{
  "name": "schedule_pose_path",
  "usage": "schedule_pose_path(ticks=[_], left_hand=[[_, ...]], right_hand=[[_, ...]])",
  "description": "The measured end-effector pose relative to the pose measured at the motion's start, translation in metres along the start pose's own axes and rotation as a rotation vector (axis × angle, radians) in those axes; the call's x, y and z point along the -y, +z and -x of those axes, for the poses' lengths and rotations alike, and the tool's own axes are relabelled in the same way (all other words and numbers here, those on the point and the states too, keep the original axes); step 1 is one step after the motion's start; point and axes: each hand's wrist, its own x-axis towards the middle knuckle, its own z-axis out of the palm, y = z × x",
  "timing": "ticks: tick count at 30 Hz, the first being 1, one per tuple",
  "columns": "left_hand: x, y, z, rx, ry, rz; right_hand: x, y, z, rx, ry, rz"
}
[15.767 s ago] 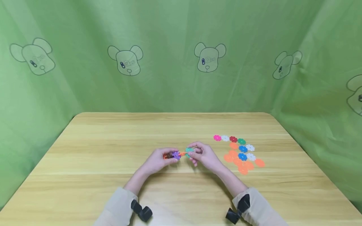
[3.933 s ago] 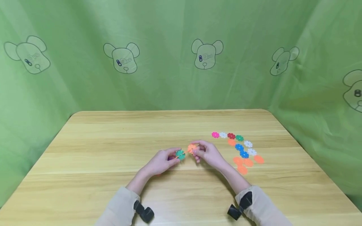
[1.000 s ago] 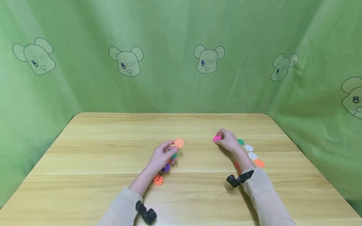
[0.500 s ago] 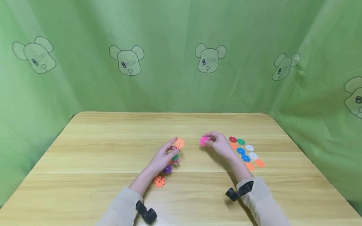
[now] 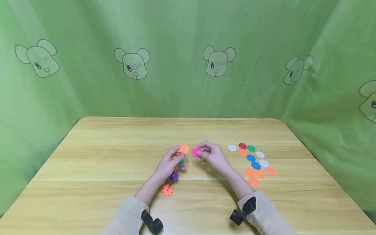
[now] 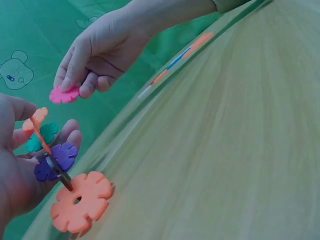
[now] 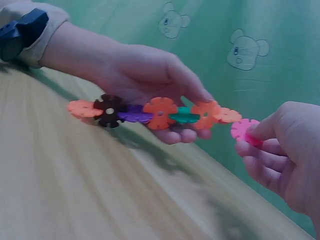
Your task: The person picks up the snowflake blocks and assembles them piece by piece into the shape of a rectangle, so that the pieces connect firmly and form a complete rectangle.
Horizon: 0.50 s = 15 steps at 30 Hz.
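The left hand pinches the disc chain near its far end. Just right of the chain — a small gap between — the pink disc is pinched in the right hand. Loose discs lie well right of the chain; the far edge of the table runs beyond it.

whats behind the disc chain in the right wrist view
The left hand, and green curtain past it. The chain hides part of that hand from view.
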Motion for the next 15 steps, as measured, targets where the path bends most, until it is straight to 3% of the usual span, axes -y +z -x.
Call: schedule_pose_path(ticks=[5, 15], left_hand=[[-0.0009, 0.0017, -0.0001, -0.025, -0.005, 0.021], [-0.0020, 0.0056, 0.0009, -0.011, 0.007, 0.024]], right_hand=[[-0.0015, 0.0044, 0.0015, -0.056, -0.003, 0.027], [-0.0052, 0.0076, 0.0027, -0.079, -0.049, 0.084]])
